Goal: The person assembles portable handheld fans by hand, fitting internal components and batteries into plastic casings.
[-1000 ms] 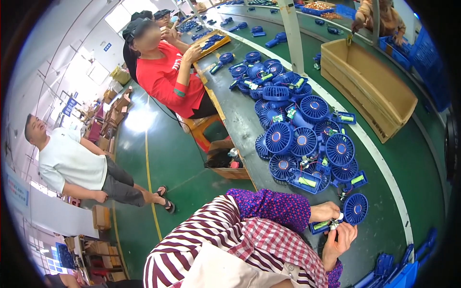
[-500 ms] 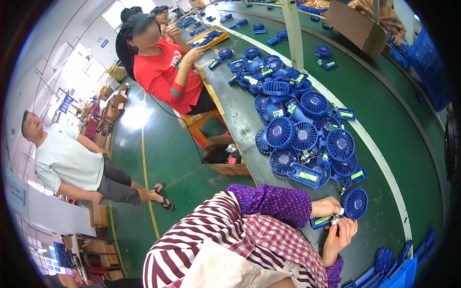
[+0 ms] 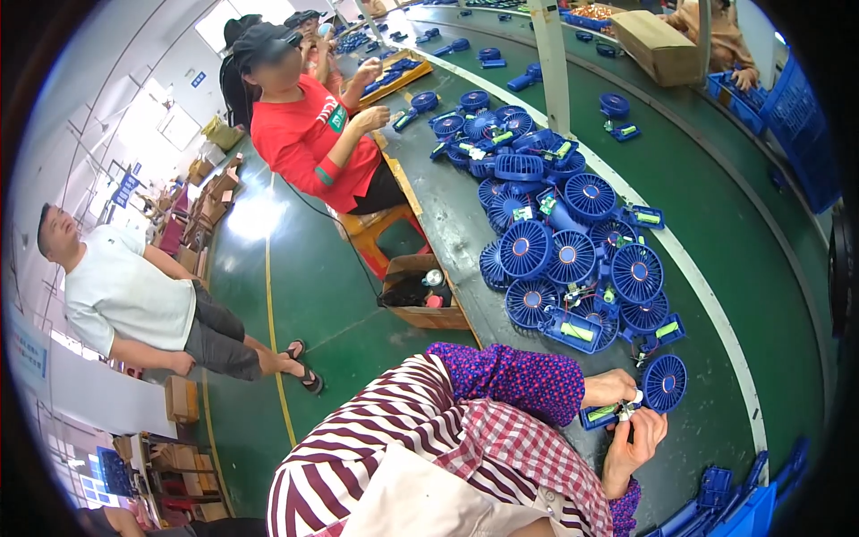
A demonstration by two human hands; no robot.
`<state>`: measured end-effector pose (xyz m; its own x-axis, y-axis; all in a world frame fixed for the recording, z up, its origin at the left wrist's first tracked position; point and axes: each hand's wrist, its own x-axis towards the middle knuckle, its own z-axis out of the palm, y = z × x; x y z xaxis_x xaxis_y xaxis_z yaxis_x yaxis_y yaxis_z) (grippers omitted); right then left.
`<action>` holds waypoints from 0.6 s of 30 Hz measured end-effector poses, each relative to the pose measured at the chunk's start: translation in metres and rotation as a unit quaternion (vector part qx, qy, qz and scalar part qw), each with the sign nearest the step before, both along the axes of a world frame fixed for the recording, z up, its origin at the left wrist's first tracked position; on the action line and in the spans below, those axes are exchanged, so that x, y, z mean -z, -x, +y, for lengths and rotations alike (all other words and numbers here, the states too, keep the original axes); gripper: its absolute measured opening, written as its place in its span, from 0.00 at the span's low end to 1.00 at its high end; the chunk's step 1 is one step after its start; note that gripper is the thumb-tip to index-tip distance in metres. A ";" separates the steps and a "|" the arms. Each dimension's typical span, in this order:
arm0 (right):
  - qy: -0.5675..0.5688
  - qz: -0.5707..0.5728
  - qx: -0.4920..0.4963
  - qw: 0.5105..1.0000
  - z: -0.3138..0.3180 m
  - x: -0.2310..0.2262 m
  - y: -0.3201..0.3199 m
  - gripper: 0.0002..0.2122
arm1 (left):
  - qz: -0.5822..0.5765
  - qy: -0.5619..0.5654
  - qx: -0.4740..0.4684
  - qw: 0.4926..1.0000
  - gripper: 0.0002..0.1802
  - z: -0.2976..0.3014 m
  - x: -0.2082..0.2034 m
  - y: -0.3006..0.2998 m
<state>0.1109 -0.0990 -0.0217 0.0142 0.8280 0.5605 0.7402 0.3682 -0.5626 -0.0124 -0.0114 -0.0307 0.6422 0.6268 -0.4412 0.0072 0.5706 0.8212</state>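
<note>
At the near end of the bench, both of my hands work on a small blue handheld fan whose handle is opened. A green battery shows in the handle, below my left hand. My left fingers are closed at the neck, by a small white piece. My right hand pinches the fan from the near side, its fingertips close to the left ones. The fingers partly hide the small parts between them. The round fan head lies just right of my hands.
A heap of blue fans, several with open handles, covers the bench beyond my hands. A blue crate with blue parts stands at the lower right. A post rises behind the heap. A co-worker in red sits farther along; another person stands left.
My hands stay at the fan's neck with only slight finger movement. The red-sleeved co-worker's hands have shifted, and a cardboard box at the far right has turned. The view has moved slightly.
</note>
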 end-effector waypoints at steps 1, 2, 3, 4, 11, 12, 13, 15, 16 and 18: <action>-0.001 0.000 -0.001 1.000 0.000 0.000 0.000 0.06 | -0.002 0.000 0.000 1.000 0.12 0.000 0.000 0.000; 0.000 0.000 -0.002 1.000 0.000 0.001 0.001 0.06 | -0.002 0.001 -0.001 1.000 0.12 0.000 -0.001 0.001; -0.002 0.001 0.000 1.000 0.000 0.001 0.001 0.06 | -0.005 0.005 -0.001 1.000 0.11 0.000 -0.002 0.001; -0.004 0.001 0.001 1.000 0.000 0.000 0.001 0.06 | -0.008 0.008 0.000 1.000 0.11 0.000 -0.003 0.002; -0.005 0.000 -0.004 1.000 0.001 0.002 0.000 0.06 | 0.006 -0.025 -0.010 1.000 0.11 0.001 0.012 -0.002; -0.004 0.002 -0.003 1.000 0.001 0.002 0.000 0.06 | 0.001 -0.027 -0.010 1.000 0.11 0.001 0.014 -0.003; -0.003 0.003 -0.002 1.000 0.000 0.002 0.000 0.06 | -0.004 -0.029 -0.010 1.000 0.11 0.001 0.015 -0.003; -0.004 0.003 -0.003 1.000 0.000 0.003 -0.001 0.06 | 0.001 -0.028 0.004 1.000 0.10 0.002 0.016 -0.002; -0.006 0.002 -0.004 1.000 0.000 0.003 -0.001 0.06 | 0.006 -0.027 0.019 0.999 0.10 0.002 0.016 -0.002; -0.004 0.000 -0.005 1.000 0.000 0.002 -0.001 0.06 | 0.002 -0.018 0.017 1.000 0.10 0.002 0.016 -0.002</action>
